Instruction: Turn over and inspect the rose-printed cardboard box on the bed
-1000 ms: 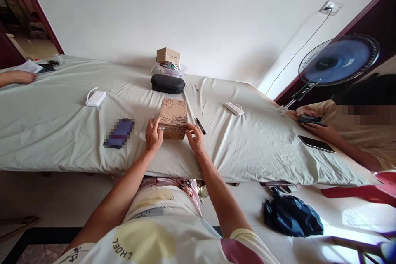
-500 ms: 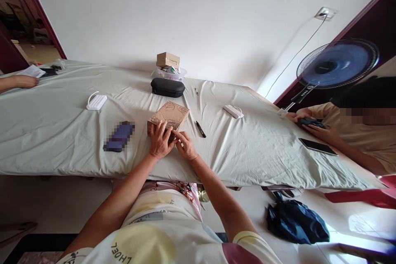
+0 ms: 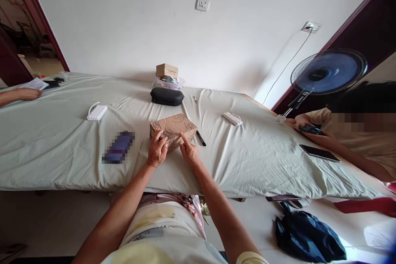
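A brown cardboard box (image 3: 175,123) with dark line drawings lies on the cloth in front of me. My left hand (image 3: 157,150) grips its front left corner, fingers bent over the top edge and thumb at the front side. At the front side, nearer the right end, my right hand (image 3: 189,152) holds the box with its index finger against the upper edge and the other fingers curled. Part of the front side is hidden behind my hands. A black marker pen (image 3: 201,138) lies close beside the box's right corner.
On the pale green cloth (image 3: 62,152) lie a pixelated purple item (image 3: 119,147), a white strapped device (image 3: 97,112), a similar one (image 3: 232,118) and a black case (image 3: 167,96). A small carton (image 3: 167,70) tops a plastic tub behind. Another person's hands (image 3: 309,130) hold a dark object at right.
The box has turned clockwise, bringing its right corner near the marker pen. My hands have moved apart, the left to the corner, the right along the front. The view has tilted up slightly.
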`<state>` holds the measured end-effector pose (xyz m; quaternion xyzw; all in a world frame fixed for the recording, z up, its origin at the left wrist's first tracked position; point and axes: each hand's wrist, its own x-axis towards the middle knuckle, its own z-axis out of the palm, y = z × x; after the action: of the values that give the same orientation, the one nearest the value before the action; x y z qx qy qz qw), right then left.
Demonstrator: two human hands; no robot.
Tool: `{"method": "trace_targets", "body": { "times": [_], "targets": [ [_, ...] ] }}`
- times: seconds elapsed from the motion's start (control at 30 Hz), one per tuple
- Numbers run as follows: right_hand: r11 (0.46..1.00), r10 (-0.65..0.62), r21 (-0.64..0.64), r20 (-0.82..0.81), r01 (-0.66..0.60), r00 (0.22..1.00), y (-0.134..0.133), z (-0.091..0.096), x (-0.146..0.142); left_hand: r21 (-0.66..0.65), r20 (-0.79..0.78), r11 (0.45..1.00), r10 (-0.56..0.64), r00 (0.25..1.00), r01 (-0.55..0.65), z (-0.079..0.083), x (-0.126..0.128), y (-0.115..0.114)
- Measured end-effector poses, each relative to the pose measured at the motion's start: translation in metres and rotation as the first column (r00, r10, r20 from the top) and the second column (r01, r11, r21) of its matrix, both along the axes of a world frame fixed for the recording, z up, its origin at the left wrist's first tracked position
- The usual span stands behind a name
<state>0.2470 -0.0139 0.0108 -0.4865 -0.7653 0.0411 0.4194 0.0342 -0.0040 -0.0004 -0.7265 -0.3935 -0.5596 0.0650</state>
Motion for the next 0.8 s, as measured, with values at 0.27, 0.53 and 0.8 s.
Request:
{"method": "trace_targets", "body": {
  "times": [0.27, 0.53, 0.8],
  "targets": [
    [0.956, -0.294, -0.053, -0.237, 0.290, 0.926, 0.011, 0.004, 0.030, -0.040, 0.118, 0.999, 0.009, 0.993, -0.005, 0.000, -0.006, 0.000],
    [0.954, -0.290, -0.146, -0.225, 0.262, 0.930, 0.021, -0.008, 0.037, -0.114, 0.233, 0.993, 0.049, 0.971, -0.023, -0.007, -0.008, 0.007],
    [0.940, -0.310, -0.142, 0.021, 0.309, 0.951, 0.021, -0.019, 0.034, -0.394, 0.147, 0.907, 0.219, 0.965, -0.146, -0.019, -0.004, 0.016]
  ]
}}
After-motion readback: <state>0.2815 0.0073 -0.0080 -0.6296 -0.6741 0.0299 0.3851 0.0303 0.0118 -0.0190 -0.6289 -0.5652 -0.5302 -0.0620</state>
